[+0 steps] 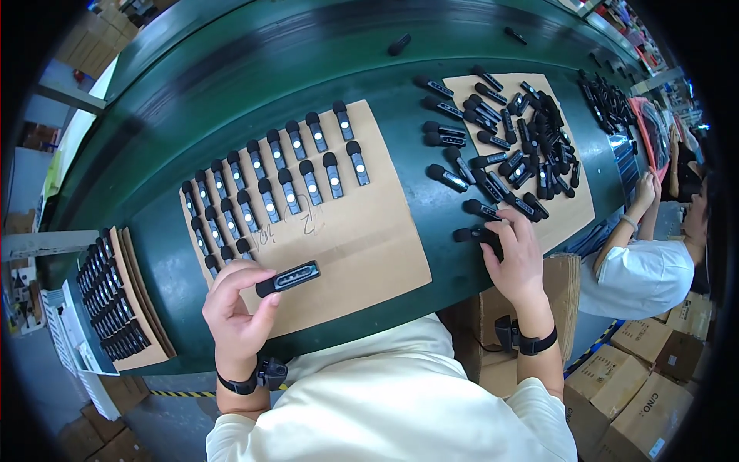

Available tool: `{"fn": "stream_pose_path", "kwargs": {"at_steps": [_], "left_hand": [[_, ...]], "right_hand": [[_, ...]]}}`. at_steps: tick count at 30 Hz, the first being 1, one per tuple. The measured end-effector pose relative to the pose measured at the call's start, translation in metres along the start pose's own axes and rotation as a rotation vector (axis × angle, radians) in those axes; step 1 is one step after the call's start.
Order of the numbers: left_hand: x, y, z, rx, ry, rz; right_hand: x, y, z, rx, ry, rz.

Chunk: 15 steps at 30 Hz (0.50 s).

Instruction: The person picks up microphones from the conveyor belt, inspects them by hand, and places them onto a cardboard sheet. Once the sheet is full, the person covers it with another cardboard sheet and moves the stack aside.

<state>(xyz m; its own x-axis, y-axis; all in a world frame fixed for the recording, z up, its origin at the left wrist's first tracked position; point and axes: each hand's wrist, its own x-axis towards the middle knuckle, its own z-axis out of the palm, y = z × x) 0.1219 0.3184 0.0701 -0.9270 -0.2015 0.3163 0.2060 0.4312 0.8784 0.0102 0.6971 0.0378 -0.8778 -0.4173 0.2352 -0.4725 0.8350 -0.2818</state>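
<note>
Pinched between the thumb and fingers of my left hand (pixel 242 304) is a small black clip-on microphone (pixel 296 276) with a round foam tip, its clip side showing. It hangs over the lower part of a cardboard sheet (pixel 369 262). On that sheet, rows of similar microphones (pixel 310 181) lie with a pale round spot facing up. Over to the right, my right hand (pixel 514 254) closes its fingers on another black microphone (pixel 468 234), partly hidden by them. Just beyond it lies one more microphone (pixel 481 209), beside a loose pile of microphones (pixel 527 146) on a second cardboard sheet (pixel 573 212).
The green bench (pixel 408 154) runs across the view. At far left, more microphones stand in rows on stacked cardboard (pixel 142 308). Two stray microphones lie at the back. A co-worker (pixel 635 269) sits at right near a red tray (pixel 650 131). Cartons (pixel 647 385) fill the floor below.
</note>
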Motion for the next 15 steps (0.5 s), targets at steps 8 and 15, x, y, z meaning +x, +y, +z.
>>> {"fn": "stream_pose_path", "kwargs": {"at_steps": [8, 15], "left_hand": [[0.003, 0.006, 0.004, 0.043, -0.075, 0.04], [0.008, 0.013, 0.009, -0.008, -0.12, 0.099]], "right_hand": [[0.007, -0.021, -0.001, 0.184, -0.021, -0.047], [0.049, -0.095, -0.007, 0.616, -0.098, -0.319]]}}
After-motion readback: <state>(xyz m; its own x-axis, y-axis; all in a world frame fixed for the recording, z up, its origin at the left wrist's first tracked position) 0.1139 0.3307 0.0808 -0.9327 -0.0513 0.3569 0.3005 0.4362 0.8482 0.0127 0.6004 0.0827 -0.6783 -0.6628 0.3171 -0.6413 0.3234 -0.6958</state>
